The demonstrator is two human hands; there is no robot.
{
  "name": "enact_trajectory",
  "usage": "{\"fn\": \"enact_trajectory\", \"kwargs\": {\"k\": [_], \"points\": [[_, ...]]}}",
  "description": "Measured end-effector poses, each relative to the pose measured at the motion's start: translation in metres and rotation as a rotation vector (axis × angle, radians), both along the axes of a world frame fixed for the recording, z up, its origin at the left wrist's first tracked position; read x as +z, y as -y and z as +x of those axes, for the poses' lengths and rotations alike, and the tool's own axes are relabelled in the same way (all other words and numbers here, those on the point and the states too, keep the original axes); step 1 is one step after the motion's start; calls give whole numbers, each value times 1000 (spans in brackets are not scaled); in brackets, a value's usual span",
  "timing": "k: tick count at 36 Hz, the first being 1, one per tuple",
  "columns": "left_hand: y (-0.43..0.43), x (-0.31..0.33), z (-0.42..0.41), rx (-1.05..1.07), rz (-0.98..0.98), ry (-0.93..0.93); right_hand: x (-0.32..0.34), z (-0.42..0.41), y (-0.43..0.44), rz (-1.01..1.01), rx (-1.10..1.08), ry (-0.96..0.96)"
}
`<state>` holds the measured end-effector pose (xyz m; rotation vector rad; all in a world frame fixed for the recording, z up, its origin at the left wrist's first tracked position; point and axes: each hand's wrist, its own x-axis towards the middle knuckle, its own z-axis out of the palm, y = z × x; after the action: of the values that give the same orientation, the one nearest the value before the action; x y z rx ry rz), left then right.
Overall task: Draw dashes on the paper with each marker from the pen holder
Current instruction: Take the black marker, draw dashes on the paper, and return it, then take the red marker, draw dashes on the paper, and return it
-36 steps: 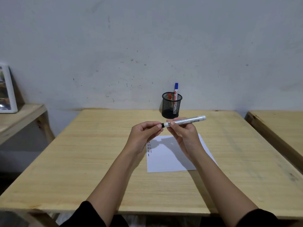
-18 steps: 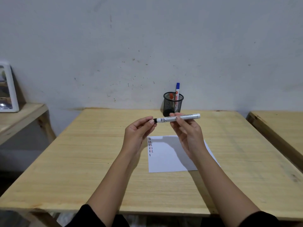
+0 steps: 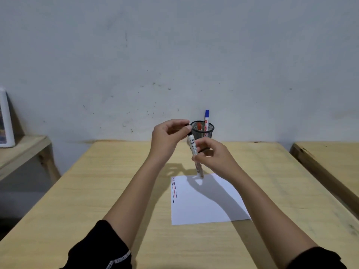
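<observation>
Paper (image 3: 209,200) at 6 o'clock from the holder (image 3: 202,131), already marked near its left edge: columns of red, blue and black dashes (image 3: 174,189). Black marker (image 3: 194,154) held near upright above the paper's far edge, right hand (image 3: 211,158) gripping the barrel, left hand (image 3: 169,134) pinching the cap end. Probably capped, return to holder left. Blue marker (image 3: 206,118) and red marker (image 3: 199,126) standing in the holder. Frame (image 3: 5,121) far off at 9 o'clock; path clear.
</observation>
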<state>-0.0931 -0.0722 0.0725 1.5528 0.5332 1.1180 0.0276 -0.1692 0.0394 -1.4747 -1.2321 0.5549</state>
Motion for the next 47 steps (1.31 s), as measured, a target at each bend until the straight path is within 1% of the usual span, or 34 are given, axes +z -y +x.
{"fn": "enact_trajectory", "kwargs": {"k": [4,8,11,15,17,21,24,26,33,40,47], "points": [[-10,6,23,-22,118,-99,10,16,-12,1,4,77],[-30,0,40,14,167,-174,22,41,-25,27,-71,100],[-49,-21,50,59,143,-346,34,61,-38,110,-209,85],[-67,-54,67,16,102,-659,50,81,-57,261,-322,-4],[-71,-65,76,-1,77,-711,52,91,-66,310,-381,-36],[-74,-77,93,-14,67,-594,43,107,-86,298,-457,-33],[-78,-82,104,-22,61,-479,27,113,-98,230,-464,44],[-82,-86,112,-2,38,-436,16,115,-104,176,-457,74],[-95,-96,119,-5,0,-382,-7,117,-120,18,-424,134],[-100,-100,119,-27,-20,-344,-7,121,-124,-68,-425,183],[-104,-102,121,-38,-27,-349,-3,123,-127,-132,-438,200]]}}
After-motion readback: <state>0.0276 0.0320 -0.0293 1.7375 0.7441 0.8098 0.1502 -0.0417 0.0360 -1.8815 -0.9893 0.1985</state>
